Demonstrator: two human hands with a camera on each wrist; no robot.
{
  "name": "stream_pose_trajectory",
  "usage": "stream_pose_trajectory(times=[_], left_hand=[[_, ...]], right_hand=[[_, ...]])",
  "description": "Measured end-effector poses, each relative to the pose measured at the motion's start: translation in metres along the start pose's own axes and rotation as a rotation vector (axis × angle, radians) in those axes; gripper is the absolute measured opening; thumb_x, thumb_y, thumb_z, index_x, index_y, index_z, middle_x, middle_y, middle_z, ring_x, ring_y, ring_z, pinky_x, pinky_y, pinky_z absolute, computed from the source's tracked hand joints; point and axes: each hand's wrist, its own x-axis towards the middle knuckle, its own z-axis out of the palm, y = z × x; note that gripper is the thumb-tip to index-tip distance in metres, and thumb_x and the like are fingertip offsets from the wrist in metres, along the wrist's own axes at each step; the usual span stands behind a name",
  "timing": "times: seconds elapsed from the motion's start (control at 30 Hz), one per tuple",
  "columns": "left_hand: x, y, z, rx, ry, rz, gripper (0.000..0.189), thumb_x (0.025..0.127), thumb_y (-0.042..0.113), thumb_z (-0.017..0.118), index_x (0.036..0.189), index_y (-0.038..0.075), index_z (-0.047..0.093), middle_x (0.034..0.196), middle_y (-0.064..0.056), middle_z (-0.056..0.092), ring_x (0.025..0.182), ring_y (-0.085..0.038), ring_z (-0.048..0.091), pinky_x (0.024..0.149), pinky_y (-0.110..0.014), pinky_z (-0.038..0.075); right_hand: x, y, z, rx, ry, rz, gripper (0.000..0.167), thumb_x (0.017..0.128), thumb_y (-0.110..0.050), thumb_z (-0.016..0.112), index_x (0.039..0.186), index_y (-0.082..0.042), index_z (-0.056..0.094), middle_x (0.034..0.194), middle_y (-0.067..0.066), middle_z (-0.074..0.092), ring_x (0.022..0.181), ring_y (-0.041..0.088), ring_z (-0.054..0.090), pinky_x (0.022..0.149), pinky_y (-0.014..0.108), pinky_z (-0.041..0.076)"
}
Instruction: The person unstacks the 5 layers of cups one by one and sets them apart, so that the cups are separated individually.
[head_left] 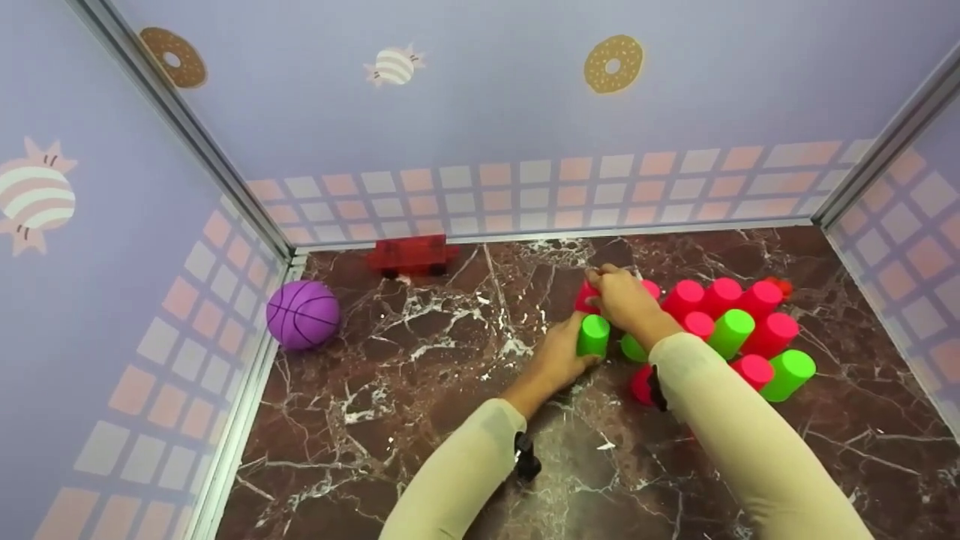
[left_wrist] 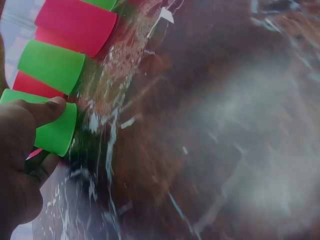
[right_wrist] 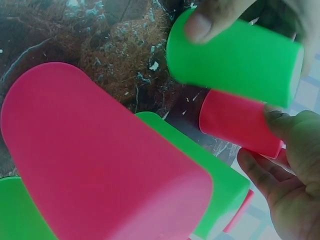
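Just left of a cluster of cups, my left hand point(head_left: 555, 358) holds a green cup point(head_left: 594, 337) that stands closed end up. The left wrist view shows its thumb lying across this green cup point(left_wrist: 56, 125). Slightly farther back, my right hand point(head_left: 628, 301) grips a pink cup point(head_left: 584, 297), partly hidden by the fingers. In the right wrist view, the right fingertips pinch this pink cup point(right_wrist: 239, 124) near its closed end. Beside it is the green cup point(right_wrist: 235, 65) under the left thumb.
Several upturned pink cups point(head_left: 772, 334) and green cups point(head_left: 789, 375) stand on the right, some behind the right forearm. A purple ball point(head_left: 303, 315) sits by the left wall. A red translucent block-like object point(head_left: 411, 255) lies near the back wall. Walls border the dark marbled surface point(head_left: 420, 330).
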Motion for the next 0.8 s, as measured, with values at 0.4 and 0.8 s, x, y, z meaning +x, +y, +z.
stream_pose_trajectory(times=[0.4, 0.8], left_hand=[[0.002, 0.017, -0.003, 0.015, 0.091, -0.014, 0.087, 0.082, 0.032, 0.098, 0.152, 0.013, 0.049, 0.138, -0.016, 0.072, 0.125, -0.033, 0.072, 0.108, -0.045, 0.060], [-0.018, 0.020, -0.140, 0.208, 0.020, -0.034, 0.104, 0.097, 0.081, 0.058, 0.178, 0.030, 0.016, 0.186, -0.010, 0.016, 0.172, -0.038, 0.017, 0.135, -0.066, 0.021]], right_hand=[[0.001, 0.001, -0.008, 0.015, -0.020, 0.014, 0.059, 0.103, -0.021, 0.078, 0.156, -0.002, 0.059, 0.148, 0.036, 0.063, 0.133, 0.063, 0.062, 0.115, 0.071, 0.050], [-0.045, 0.021, -0.041, -0.019, 0.078, -0.017, 0.083, 0.110, -0.059, 0.058, 0.175, -0.015, 0.032, 0.181, 0.022, 0.029, 0.166, 0.051, 0.028, 0.130, 0.074, 0.028]])
